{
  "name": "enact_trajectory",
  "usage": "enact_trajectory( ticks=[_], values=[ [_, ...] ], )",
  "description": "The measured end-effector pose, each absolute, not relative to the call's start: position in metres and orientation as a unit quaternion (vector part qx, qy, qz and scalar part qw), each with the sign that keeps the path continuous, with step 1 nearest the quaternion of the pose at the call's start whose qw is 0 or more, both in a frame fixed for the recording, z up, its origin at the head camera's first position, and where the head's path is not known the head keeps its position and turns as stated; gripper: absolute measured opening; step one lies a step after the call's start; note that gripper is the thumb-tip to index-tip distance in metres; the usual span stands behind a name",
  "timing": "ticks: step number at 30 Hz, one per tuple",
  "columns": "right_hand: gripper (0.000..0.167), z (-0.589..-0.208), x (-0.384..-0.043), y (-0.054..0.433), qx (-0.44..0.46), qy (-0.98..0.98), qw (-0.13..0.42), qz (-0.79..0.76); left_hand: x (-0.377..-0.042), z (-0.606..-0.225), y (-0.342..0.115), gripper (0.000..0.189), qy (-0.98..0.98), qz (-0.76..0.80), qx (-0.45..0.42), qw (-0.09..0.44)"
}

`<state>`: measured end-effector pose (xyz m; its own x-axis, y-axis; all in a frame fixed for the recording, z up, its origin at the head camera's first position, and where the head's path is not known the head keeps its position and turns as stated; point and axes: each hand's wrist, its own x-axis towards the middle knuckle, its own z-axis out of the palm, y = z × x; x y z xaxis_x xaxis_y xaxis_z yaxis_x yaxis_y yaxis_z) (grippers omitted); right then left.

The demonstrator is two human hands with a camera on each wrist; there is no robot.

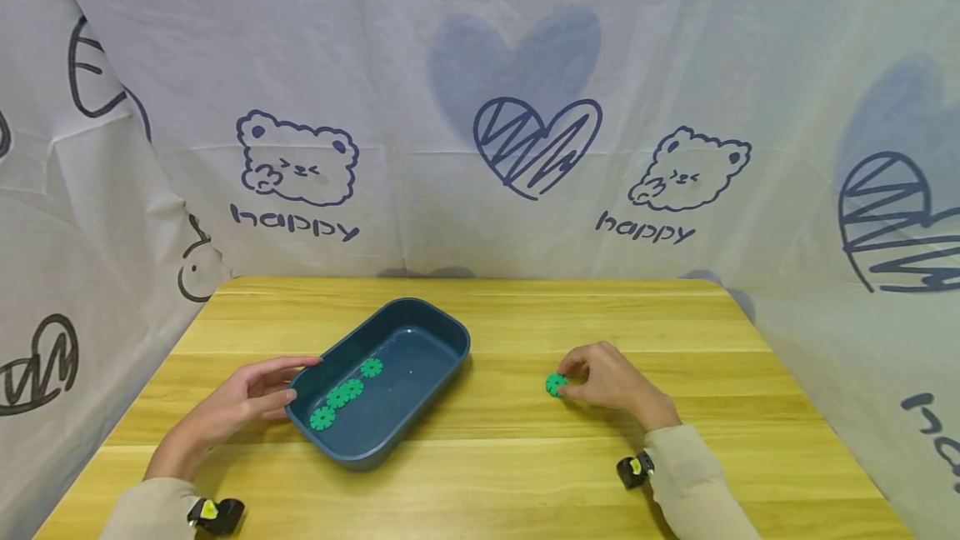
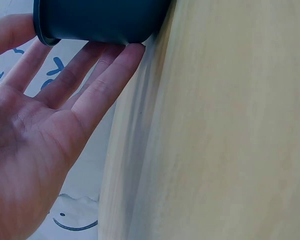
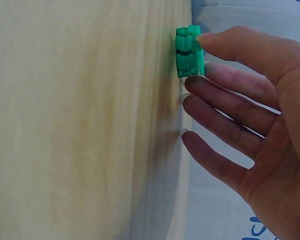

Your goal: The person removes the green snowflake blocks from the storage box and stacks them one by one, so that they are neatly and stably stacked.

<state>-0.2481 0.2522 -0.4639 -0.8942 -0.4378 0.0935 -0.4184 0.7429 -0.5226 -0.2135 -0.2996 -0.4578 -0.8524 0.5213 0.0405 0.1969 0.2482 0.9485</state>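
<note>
The left hand (image 1: 240,400) rests, fingers extended, on the end of the dark blue bin (image 1: 397,394). Inside the bin, right of that hand, lie green discs (image 1: 352,388). The right hand (image 1: 611,377) pinches a layered green piece (image 1: 554,385) between thumb and fingers, near the surface (image 1: 517,482).

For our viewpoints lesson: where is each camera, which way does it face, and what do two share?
Head: head-worn, facing forward and down at the table; left hand, right hand, sleeves show.
Left wrist: wrist-worn, facing the tub; left hand shows.
Right wrist: wrist-worn, facing the green discs; right hand shows.
Head and left wrist share the tub.
</note>
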Motion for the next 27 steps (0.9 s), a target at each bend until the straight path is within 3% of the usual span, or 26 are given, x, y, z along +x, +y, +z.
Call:
enact_trajectory(
  ticks=[19, 27],
  values=[
    [0.021, -0.4622, -0.2481, 0.2512, -0.223, 0.932, 0.025, -0.284, -0.2142, -0.459, -0.3011, 0.048, 0.774, 0.57, 0.238, 0.143],
    [0.031, -0.4546, -0.2486, 0.2495, -0.214, 0.934, 0.045, -0.284, -0.2144, -0.4585, -0.3001, 0.049, 0.773, 0.571, 0.232, 0.149]
  ],
)
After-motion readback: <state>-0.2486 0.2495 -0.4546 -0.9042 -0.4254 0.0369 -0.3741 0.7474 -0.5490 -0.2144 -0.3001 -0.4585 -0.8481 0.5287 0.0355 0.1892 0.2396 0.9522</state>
